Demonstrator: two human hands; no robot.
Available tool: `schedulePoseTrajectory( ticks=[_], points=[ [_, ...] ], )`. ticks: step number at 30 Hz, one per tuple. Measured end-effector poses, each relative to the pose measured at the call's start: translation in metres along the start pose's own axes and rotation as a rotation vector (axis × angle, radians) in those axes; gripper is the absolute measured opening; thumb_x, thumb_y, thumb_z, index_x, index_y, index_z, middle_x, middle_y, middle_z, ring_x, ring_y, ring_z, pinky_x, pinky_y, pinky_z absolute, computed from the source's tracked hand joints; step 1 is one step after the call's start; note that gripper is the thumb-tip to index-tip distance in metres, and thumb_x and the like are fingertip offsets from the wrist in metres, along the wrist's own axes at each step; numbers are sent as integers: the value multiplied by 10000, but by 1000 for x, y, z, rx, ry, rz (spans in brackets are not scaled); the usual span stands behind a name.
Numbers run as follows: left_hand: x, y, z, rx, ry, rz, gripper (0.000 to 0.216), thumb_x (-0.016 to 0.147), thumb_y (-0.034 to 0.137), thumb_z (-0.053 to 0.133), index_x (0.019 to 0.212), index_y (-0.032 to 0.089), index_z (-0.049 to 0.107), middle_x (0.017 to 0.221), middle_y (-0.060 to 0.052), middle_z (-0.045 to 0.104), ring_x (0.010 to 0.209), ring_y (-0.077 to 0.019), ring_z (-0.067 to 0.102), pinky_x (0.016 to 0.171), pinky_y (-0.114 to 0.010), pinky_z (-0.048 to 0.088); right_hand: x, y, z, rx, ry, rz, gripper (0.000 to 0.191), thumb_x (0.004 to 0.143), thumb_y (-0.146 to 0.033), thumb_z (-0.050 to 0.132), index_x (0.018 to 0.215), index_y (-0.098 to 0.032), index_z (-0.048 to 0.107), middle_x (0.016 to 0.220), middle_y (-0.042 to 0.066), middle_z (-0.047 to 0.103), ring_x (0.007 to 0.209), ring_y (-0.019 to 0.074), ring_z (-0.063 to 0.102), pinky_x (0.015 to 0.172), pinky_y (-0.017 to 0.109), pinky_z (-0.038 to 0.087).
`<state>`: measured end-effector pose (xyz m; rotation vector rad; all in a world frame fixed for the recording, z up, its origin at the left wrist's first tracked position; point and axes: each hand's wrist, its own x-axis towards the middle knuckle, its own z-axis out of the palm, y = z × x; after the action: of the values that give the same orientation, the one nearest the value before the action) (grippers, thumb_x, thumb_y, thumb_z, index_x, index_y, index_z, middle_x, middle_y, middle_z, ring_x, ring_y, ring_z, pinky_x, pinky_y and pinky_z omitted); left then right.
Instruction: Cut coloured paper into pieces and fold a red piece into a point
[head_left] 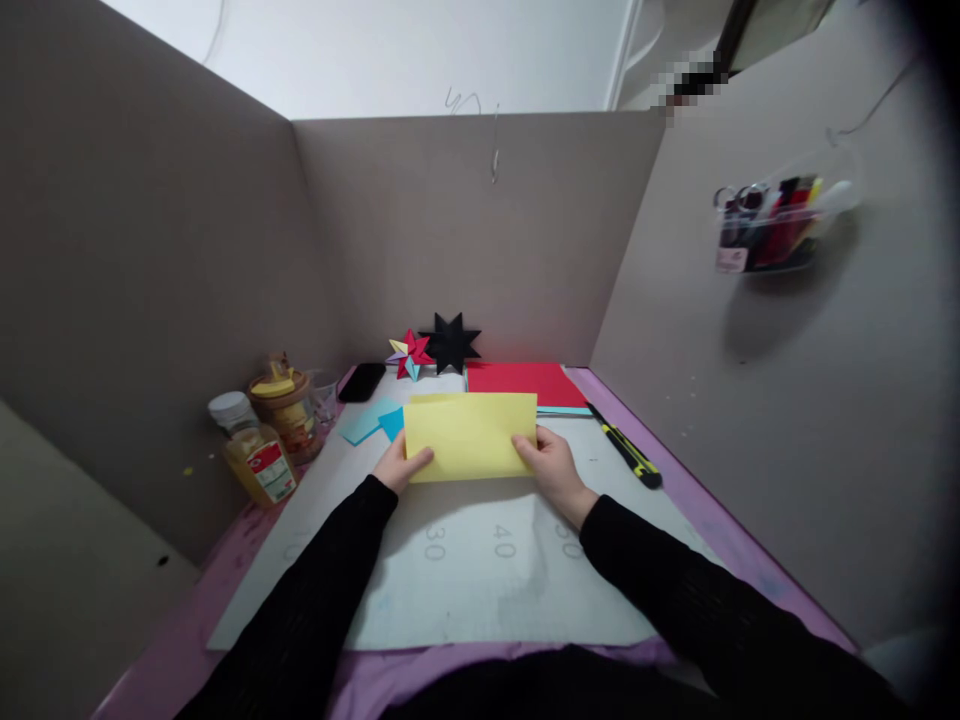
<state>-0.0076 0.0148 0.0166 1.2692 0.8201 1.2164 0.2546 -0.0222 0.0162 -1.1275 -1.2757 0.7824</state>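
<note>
A yellow sheet of paper (471, 435), folded along its length, is held up over the white mat (465, 590). My left hand (399, 463) grips its left edge, thumb in front and fingers hidden behind. At the right edge my right hand (553, 468) pinches it the same way. Behind the sheet lie light blue paper (362, 422) and a brighter blue piece (390, 422), partly covered. A stack of paper with red (525, 383) on top sits just beyond it.
A yellow-black box cutter (634, 458) lies at the mat's right. On the left stand a juice bottle (259, 460), a lidded cup (289, 415) and a phone (362, 382). Folded paper stars, multicoloured (411, 352) and black (451, 343), lean at the back; a tool holder (772, 225) hangs right.
</note>
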Motion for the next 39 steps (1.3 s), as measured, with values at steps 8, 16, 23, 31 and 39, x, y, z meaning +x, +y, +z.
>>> schedulePoseTrajectory(
  ticks=[8, 16, 23, 31, 39],
  points=[
    [0, -7, 6, 34, 178, -22, 494, 540, 387, 779, 912, 109, 609, 836, -94, 702, 716, -220, 655, 668, -328, 510, 0, 0, 3, 232, 9, 17, 356, 677, -406, 672, 919, -154, 607, 898, 73, 678, 775, 210, 612, 686, 315, 477],
    [-2, -5, 12, 76, 167, -29, 440, 530, 311, 765, 908, 155, 604, 831, -43, 696, 718, -194, 647, 670, -301, 504, 3, -6, -1, 357, 59, 99, 281, 672, -407, 683, 784, -170, 581, 762, 28, 667, 646, 168, 595, 602, 281, 466],
    [-2, 0, 16, 27, 167, 60, 589, 567, 244, 716, 1067, 193, 408, 913, -53, 640, 772, -181, 638, 699, -300, 495, 6, -2, -3, 350, 57, 127, 279, 609, -382, 726, 686, -164, 570, 652, 3, 630, 577, 147, 553, 570, 279, 447],
    [0, 0, 12, -44, 324, 135, 454, 563, 298, 735, 856, 215, 397, 754, 18, 604, 657, -118, 596, 669, -256, 464, 4, -4, 0, 362, 102, 116, 263, 595, -363, 730, 658, -168, 565, 630, -5, 618, 568, 142, 542, 581, 284, 443],
    [3, -4, 8, 12, 402, 53, 379, 532, 440, 756, 703, 155, 574, 617, 1, 619, 585, -135, 580, 584, -249, 448, 4, -1, -3, 351, 102, 103, 268, 599, -371, 728, 677, -169, 569, 654, 5, 628, 581, 151, 550, 585, 292, 454]
  ],
)
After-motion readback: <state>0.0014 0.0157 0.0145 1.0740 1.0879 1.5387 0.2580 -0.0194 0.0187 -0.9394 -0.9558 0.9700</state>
